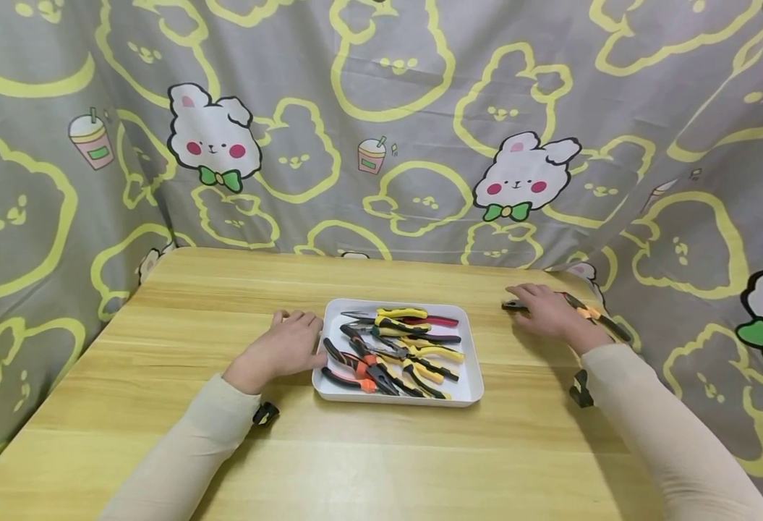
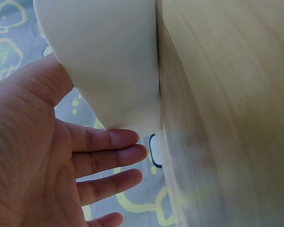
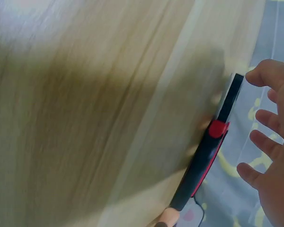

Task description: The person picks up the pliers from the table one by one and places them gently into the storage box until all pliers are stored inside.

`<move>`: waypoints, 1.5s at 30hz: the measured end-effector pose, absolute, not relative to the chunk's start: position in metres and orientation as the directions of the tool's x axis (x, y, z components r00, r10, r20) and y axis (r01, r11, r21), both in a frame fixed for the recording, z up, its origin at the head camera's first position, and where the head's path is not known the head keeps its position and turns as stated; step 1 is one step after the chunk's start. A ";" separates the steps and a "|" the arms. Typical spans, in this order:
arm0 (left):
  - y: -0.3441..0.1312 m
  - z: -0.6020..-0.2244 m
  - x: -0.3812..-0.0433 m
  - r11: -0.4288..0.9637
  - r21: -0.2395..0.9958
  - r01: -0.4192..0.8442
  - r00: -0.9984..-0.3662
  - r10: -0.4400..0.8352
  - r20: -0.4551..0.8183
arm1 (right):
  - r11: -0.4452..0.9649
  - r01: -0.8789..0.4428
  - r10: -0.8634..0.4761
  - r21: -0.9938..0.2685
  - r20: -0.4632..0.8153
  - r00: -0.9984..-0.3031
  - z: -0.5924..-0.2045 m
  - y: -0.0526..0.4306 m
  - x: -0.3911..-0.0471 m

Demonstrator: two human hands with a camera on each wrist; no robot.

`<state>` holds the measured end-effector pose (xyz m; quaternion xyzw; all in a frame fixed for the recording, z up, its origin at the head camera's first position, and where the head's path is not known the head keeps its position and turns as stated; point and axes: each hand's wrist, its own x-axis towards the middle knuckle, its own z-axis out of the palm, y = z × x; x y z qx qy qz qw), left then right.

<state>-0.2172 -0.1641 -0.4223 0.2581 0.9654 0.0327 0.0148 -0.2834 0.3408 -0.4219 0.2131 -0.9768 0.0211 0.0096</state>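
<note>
My left hand (image 1: 283,344) rests at the left end of a white tray (image 1: 475,391). In the left wrist view, its nearly straight fingers (image 2: 125,137) touch the tray's outer wall, and the thumb lies against the wall's edge. Several pliers (image 1: 414,351) with yellow, red, orange and black handles lie jumbled in the tray. On the right, my right hand (image 1: 547,311) hovers low over pliers (image 1: 605,322) on the table, partly covering them. The right wrist view shows its fingers spread beside black-and-red pliers (image 3: 199,161), with its index fingertip close to their dark tip.
The wooden table (image 1: 329,463) stretches around the tray on all sides. A grey curtain (image 1: 414,181) with rabbit and yellow outline prints hangs behind the table and along both sides.
</note>
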 end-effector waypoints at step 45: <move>-0.164 -0.428 -0.217 0.868 0.051 0.493 -0.870 0.493 0.011 | 0.917 -0.395 -0.398 -0.052 -0.071 -0.915 -0.434 0.386 -0.311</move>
